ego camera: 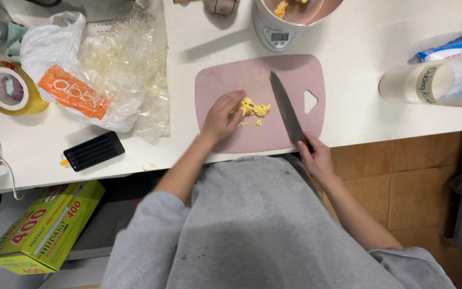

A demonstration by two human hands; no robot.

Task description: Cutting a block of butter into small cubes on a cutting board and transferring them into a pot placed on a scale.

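- The risk I see first: my left hand (221, 116) is on the pink cutting board (225, 80) with its fingertips right at the small yellow pieces (253, 108), and the knife (286, 111) lies just beside them. If the blade moves toward the pile while the fingers are there, I think it could cut them.
- A second risk: the board sits at the front edge of the white counter (359, 64), and the knife handle is at that edge too. A push from my body could, in my judgement, slide the board or tip the knife off.
- The small pieces are loose, with some crumbs near the pile. A quick sweep may scatter them off the board.
- Left hand: half open, fingers curved down and gathered over the left side of the yellow pile, touching it. It does not close around anything.
- Right hand (316, 158): wrapped around the knife handle at the lower right corner of the board. The dark blade points away from me, flat along the board.
- The yellow pieces are near the middle of the board, between my left hand and the blade.
- Behind the board stands a kitchen scale (275, 37) carrying a bowl (295, 13) with more yellow food.
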